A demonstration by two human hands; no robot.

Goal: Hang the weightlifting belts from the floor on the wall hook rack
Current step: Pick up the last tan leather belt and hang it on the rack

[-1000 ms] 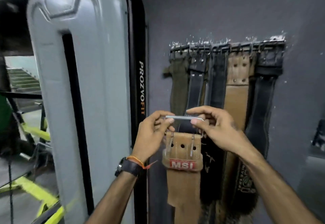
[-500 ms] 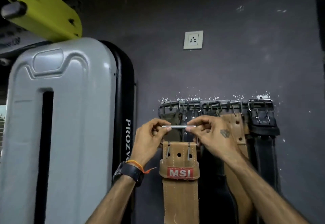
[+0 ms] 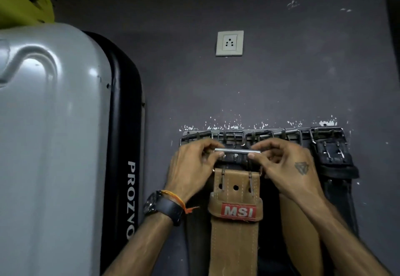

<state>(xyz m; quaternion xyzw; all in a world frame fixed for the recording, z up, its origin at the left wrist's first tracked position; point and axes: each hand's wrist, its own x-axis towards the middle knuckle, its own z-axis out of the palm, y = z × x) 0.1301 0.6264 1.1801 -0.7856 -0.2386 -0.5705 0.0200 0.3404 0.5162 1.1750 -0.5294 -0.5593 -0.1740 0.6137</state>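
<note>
Two hands: left hand (image 3: 192,163) and right hand (image 3: 287,163) each pinch one end of the buckle bar (image 3: 237,151), fingers narrow and closed on it.

Head view, landmark: rack (image 3: 263,130), a metal strip of hooks fixed on the dark wall, well below the socket (image 3: 229,43).

Tan belt (image 3: 234,228): hangs from the held buckle straight down, its long axis vertical, red MSI patch facing the camera; its lower end runs out of the frame.

Bar axis: level, lying parallel to the rack.

Bar from rack: just below the rack and in front of it, toward its left half. Whether the bar touches a hook I cannot tell.

Hooks: crowded with other buckles; a black belt (image 3: 331,156) hangs at the rack's right end, well apart from the bar. A free hook behind the hands is hidden by the fingers.

Nearer hand: neither; both sit level under the rack, one either side of the bar.

Judged step: lifting the buckle to hook it on.

Judged need: the bar has to rise above a hook tip, go toward the wall, then drop, staying level.

Judged risk: snagging a neighbouring buckle beside the chosen hook.

Left of the rack: grey machine shroud (image 3: 54,146), not in the way.
</note>
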